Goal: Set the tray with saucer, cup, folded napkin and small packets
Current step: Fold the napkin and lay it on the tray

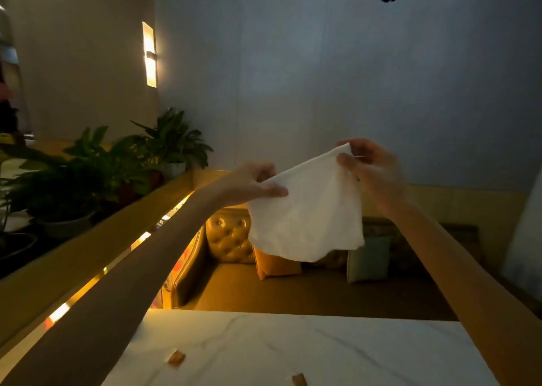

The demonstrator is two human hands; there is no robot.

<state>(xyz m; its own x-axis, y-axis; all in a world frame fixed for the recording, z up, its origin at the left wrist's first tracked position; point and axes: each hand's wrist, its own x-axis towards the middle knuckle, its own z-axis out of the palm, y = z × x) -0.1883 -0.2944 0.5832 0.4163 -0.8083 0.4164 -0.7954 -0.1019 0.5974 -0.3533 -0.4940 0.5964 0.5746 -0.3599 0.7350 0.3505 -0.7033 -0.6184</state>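
Observation:
A white napkin (308, 209) hangs in the air above the far edge of the table, held up by both hands. My left hand (252, 184) pinches its upper left corner. My right hand (372, 168) pinches its upper right corner, a little higher. The cloth droops below them in loose folds. Two small brown packets lie on the white marble table (264, 344): one packet (176, 358) near the left, another packet (299, 380) cut off by the bottom edge. No tray, saucer or cup is in view.
Beyond the table stands a tufted golden bench (228, 239) with an orange cushion (275, 265) and a grey-green cushion (368, 259). A wooden ledge (88, 256) with potted plants (164, 145) runs along the left. A wall lamp (149, 54) glows above.

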